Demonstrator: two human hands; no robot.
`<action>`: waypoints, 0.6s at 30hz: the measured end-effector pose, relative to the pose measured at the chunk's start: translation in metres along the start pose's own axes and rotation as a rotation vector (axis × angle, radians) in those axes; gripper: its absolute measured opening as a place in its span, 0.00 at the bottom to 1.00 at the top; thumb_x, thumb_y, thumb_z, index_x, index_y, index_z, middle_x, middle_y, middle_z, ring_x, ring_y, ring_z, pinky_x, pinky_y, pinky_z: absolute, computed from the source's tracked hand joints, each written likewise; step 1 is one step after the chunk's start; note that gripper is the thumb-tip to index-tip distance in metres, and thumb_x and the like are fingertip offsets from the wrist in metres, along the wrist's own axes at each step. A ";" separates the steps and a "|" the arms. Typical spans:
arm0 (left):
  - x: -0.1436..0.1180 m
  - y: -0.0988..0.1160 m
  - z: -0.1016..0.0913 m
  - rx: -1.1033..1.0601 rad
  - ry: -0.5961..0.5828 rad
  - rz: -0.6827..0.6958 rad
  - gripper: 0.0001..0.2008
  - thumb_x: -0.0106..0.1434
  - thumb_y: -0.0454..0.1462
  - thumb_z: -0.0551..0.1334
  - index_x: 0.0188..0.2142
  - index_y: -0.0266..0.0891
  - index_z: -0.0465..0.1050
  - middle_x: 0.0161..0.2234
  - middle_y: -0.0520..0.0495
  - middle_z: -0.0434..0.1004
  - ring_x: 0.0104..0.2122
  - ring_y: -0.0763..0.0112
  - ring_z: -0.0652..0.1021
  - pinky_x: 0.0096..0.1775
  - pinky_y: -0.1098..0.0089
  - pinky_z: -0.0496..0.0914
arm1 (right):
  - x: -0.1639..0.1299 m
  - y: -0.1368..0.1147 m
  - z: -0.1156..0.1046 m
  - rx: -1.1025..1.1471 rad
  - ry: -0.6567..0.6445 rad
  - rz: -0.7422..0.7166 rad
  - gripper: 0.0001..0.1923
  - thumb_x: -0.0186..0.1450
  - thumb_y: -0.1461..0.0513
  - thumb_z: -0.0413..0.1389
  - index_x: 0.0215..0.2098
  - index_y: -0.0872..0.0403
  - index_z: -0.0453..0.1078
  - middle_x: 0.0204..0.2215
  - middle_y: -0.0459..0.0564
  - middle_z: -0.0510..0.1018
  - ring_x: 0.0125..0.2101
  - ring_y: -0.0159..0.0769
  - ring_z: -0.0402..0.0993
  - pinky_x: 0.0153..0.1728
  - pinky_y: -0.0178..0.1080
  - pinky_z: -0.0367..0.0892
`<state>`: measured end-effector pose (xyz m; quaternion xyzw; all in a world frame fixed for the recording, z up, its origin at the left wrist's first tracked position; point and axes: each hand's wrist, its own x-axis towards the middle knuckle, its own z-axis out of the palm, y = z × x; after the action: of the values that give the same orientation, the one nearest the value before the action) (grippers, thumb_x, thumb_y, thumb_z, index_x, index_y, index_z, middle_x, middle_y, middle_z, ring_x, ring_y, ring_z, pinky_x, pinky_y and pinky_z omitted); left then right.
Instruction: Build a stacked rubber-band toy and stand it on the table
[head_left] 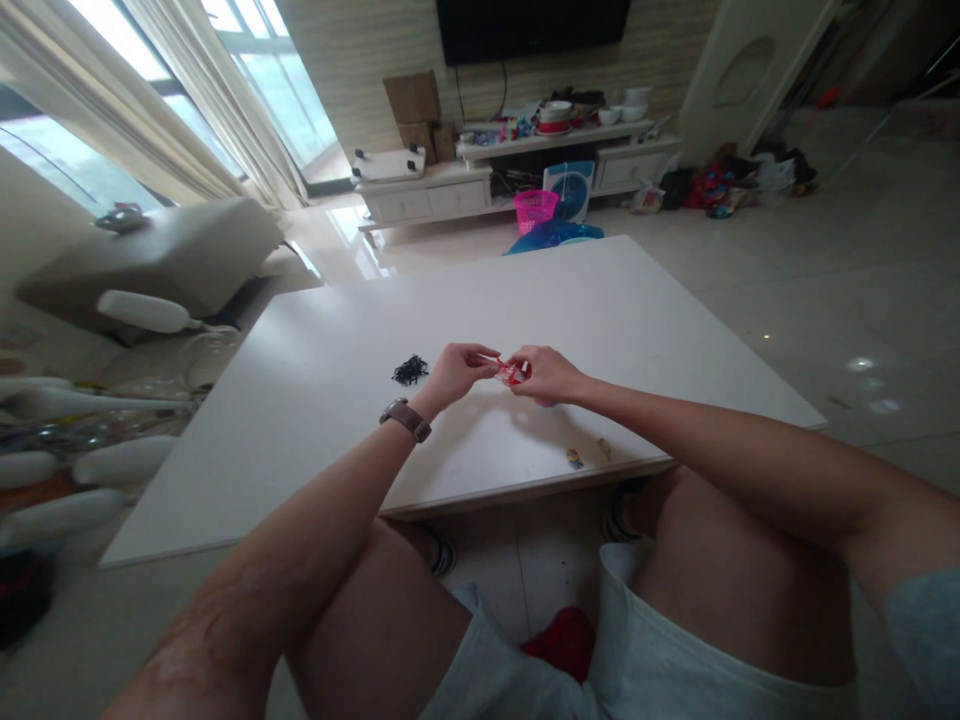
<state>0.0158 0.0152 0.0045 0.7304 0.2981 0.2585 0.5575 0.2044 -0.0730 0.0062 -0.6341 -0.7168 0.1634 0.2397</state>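
Over the middle of a white table [315, 400], my left hand [455, 370] and my right hand [546, 374] meet and pinch a small red item [510, 374] between their fingertips. What the red item is cannot be told at this size. On my left wrist is a brown watch [406, 419]. A small pile of thin black pieces [410, 370] lies on the table just left of my left hand.
A tiny coloured bit [574, 458] lies near the table's front edge. Beyond the table are a pink basket [535, 209], a blue object [553, 236] and a cluttered white TV cabinet [517, 160]. A sofa [172, 260] and several white bottles [90, 470] are on the left.
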 end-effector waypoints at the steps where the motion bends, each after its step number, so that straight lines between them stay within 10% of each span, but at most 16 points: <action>1: 0.000 0.002 0.000 -0.005 -0.012 0.004 0.17 0.53 0.39 0.72 0.41 0.31 0.80 0.36 0.39 0.84 0.38 0.60 0.83 0.45 0.59 0.76 | 0.001 0.000 0.000 0.010 0.004 0.006 0.18 0.53 0.62 0.63 0.43 0.55 0.79 0.38 0.50 0.81 0.35 0.37 0.75 0.37 0.34 0.65; 8: -0.001 0.008 -0.004 0.011 -0.122 0.057 0.13 0.57 0.31 0.67 0.43 0.33 0.77 0.38 0.39 0.84 0.41 0.62 0.83 0.49 0.58 0.75 | 0.002 -0.004 0.000 0.067 -0.012 0.069 0.16 0.52 0.64 0.63 0.40 0.54 0.79 0.35 0.48 0.82 0.32 0.34 0.74 0.33 0.33 0.64; 18: -0.003 0.017 -0.010 0.143 0.021 0.080 0.16 0.53 0.38 0.72 0.40 0.34 0.77 0.35 0.43 0.81 0.33 0.66 0.82 0.37 0.66 0.76 | 0.003 -0.006 0.003 0.109 -0.004 0.046 0.16 0.53 0.62 0.64 0.41 0.55 0.79 0.35 0.49 0.82 0.32 0.34 0.75 0.33 0.33 0.65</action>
<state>0.0091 0.0158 0.0232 0.7770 0.2921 0.2665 0.4898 0.1975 -0.0707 0.0070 -0.6359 -0.6926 0.2092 0.2686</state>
